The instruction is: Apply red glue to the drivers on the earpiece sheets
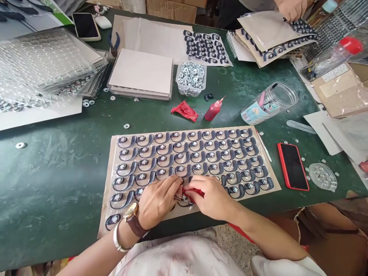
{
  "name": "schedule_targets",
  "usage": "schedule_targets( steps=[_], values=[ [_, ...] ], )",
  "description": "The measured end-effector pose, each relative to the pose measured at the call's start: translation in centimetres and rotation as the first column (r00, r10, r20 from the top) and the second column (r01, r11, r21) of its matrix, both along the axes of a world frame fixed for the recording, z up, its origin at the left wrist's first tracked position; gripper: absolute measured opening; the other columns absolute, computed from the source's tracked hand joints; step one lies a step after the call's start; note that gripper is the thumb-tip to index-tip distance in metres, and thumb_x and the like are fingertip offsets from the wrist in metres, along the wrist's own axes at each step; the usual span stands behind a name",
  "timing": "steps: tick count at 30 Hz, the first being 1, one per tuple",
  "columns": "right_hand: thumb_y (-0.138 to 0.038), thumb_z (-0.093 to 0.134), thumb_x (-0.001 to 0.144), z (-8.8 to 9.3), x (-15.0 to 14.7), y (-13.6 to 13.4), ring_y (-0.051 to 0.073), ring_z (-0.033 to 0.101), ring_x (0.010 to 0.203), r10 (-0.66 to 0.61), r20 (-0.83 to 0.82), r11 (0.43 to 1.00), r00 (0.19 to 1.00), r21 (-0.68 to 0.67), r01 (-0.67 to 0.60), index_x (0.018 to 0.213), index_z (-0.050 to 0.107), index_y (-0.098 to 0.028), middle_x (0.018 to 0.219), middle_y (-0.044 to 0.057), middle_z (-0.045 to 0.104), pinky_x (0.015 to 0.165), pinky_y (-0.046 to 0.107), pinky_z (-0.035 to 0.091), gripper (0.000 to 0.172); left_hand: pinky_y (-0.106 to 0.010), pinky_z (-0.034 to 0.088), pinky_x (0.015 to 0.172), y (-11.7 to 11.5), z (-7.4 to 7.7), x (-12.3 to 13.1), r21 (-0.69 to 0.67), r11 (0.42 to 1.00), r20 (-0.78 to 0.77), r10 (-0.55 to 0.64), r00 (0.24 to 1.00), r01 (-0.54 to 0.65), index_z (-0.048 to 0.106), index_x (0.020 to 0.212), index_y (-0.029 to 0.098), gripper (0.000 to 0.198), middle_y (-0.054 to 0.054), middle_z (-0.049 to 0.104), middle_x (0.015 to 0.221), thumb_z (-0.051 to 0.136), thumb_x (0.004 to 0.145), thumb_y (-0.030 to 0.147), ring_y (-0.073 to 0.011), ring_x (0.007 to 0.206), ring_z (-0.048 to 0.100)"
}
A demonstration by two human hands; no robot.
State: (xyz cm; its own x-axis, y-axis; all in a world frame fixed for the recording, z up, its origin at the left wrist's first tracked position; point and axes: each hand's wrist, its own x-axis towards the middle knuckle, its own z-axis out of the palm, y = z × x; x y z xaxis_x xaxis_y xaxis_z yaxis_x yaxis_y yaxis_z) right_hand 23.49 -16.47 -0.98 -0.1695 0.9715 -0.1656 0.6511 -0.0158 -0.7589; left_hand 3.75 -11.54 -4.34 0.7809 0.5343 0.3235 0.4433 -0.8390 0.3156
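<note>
A sheet of brown card lies before me, carrying rows of black curved pieces, like ear hooks, each with a pale round centre. Over its near edge, my left hand, with a watch and bangle on the wrist, is closed, fingertips pointing down. A thin metal tool shows just below these fingertips; how it is gripped is partly hidden. My right hand meets the left, pinching a piece of red cloth. The piece between both hands is mostly covered by fingers.
Behind the card stand a red dropper bottle, a crumpled red cloth, a tub of metal washers and a tilted clear jar. A red-cased phone lies right. Stacked clear trays fill the left. Another person's hand holds cards.
</note>
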Motion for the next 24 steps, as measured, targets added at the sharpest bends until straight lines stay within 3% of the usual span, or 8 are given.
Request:
schedule_targets(
  steps=[4,7,12,18,24],
  values=[
    [-0.023,0.056,0.092,1.0,1.6,1.0,0.016,0.068,0.088,-0.147,-0.082,0.986,0.986,0.069,0.153,0.102,0.069,-0.025,0.099,0.002,0.072,0.081,0.029,0.050,0.016,-0.025,0.053,0.065,0.0,0.0,-0.1,-0.016,1.000,-0.012,-0.004,1.000,0.004,0.057,0.106,0.016,0.016,-0.005,0.070,0.100,0.053,0.090,0.014,-0.0139,0.079,0.068],
    [-0.023,0.055,0.093,1.5,2.4,2.1,0.016,0.067,0.093,-0.111,-0.109,0.994,0.988,-0.011,0.110,0.103,0.066,-0.026,0.101,0.001,0.072,0.086,0.029,0.049,0.016,-0.025,0.053,0.065,-0.1,-0.1,-0.1,-0.021,1.000,-0.017,0.013,1.000,-0.014,0.058,0.104,0.016,0.017,-0.004,0.070,0.099,0.054,0.088,0.013,-0.0145,0.079,0.068],
    [-0.021,0.054,0.090,1.1,2.0,2.9,0.015,0.067,0.085,-0.049,-0.100,0.990,0.994,-0.139,0.035,0.095,0.066,-0.024,0.096,-0.001,0.073,0.078,0.028,0.048,0.013,-0.026,0.053,0.062,-0.3,-0.2,-0.1,0.011,1.000,-0.013,0.028,1.000,-0.028,0.058,0.107,0.015,0.019,-0.006,0.071,0.104,0.054,0.088,0.013,-0.0154,0.077,0.069],
    [-0.022,0.059,0.087,0.2,0.1,3.5,0.016,0.066,0.072,0.050,0.188,0.990,0.981,-0.136,-0.025,0.087,0.065,-0.024,0.080,-0.002,0.072,0.065,0.027,0.040,0.007,-0.029,0.054,0.059,-0.3,-0.1,-0.1,0.052,0.999,0.005,0.015,1.000,-0.015,0.059,0.110,0.013,0.022,-0.008,0.072,0.107,0.054,0.088,0.013,-0.0165,0.075,0.070],
    [-0.020,0.048,0.094,0.3,-0.9,3.3,0.018,0.065,0.063,0.163,0.486,0.985,0.859,-0.034,-0.167,0.087,0.060,-0.021,0.085,0.003,0.073,0.050,0.031,0.025,0.014,-0.027,0.055,0.057,-0.1,0.3,-0.1,0.088,0.996,0.010,-0.017,1.000,0.016,0.061,0.109,0.012,0.022,-0.011,0.073,0.104,0.052,0.089,0.014,-0.0176,0.076,0.071]
  ],
)
